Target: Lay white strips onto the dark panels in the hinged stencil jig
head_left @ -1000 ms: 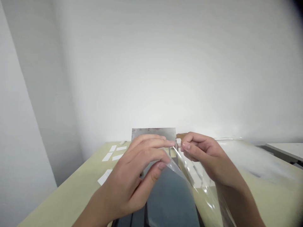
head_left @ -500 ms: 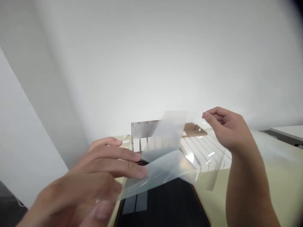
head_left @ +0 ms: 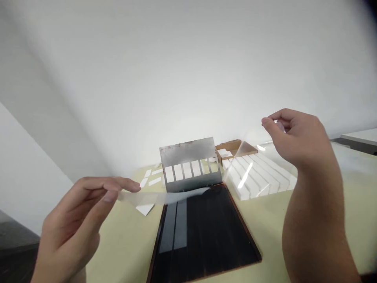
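Note:
My left hand [head_left: 79, 220] is closed, thumb and fingertips pinching one end of a thin translucent film [head_left: 176, 196]. That film stretches right, nearly edge-on, above a black board with a brown rim [head_left: 218, 236]. Up at the right, my right hand [head_left: 297, 135] pinches a clear plastic film [head_left: 246, 173], which hangs down to the left in front of white blocks and shows bright glare. Behind the board's far edge stands a tilted grey metal plate [head_left: 190, 149] with a row of rectangular windows. Two pale strips [head_left: 173, 228] show on the board's left side.
White foam-like blocks [head_left: 265, 177] lie in a row at the right of the pale yellow table [head_left: 118, 251]. An open cardboard box [head_left: 235, 147] sits behind them. Small white cards [head_left: 154, 181] are scattered at the back left, before the wall.
The two films, overlapping between my hands before, are now apart. My left hand has moved left and my right hand up and right. More of the board and metal plate shows.

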`<state>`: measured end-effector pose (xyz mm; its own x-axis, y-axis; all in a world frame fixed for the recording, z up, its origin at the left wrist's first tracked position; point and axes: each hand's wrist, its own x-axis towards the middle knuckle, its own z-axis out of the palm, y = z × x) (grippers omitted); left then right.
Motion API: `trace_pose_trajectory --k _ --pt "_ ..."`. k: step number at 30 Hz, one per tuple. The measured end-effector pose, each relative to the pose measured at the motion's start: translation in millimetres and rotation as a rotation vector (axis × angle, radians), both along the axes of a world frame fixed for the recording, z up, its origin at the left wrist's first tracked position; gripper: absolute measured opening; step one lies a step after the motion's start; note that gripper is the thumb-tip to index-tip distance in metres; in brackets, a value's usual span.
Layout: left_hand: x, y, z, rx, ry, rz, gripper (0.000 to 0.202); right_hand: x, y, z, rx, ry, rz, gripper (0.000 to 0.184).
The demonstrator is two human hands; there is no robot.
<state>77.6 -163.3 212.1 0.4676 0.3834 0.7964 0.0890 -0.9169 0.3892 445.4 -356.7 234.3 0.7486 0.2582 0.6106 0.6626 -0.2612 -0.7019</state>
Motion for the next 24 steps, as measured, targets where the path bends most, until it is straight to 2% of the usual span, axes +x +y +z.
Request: trace_pose_trajectory --k 3,6,10,13,15,20,24 --pt "4.7 10.9 -1.5 -0.126 0.017 0.064 0.014 -0.9 -1.6 1.3 0.009 0.000 0.011 0.017" --pt "15.9 26.9 -5.4 -0.103 0.248 0.173 0.027 -2.5 -3.3 2.9 0.014 0.045 0.041 0.015" --pt "46.1 49.8 -15.2 -0.081 0.532 0.157 0.033 -3.0 -6.0 2.2 0.084 0.052 0.177 0.018" --pt "69.4 63.4 -23.1 -0.055 0.601 0.140 0.035 -4.0 -8.1 1.3 0.130 0.061 0.295 0.018" --pt "79.3 68.7 -27.9 -0.020 0.607 0.129 0.036 -6.2 -8.8 1.7 0.155 0.085 0.322 0.017" --pt "78.6 62.4 -48.9 0.135 0.553 0.032 0.031 -6.4 -8.6 1.5 0.166 0.084 0.311 0.015" --pt "61.1 35.7 -86.7 0.273 0.570 -0.173 0.018 3.3 -8.3 -4.2 0.184 0.001 0.302 0.018"
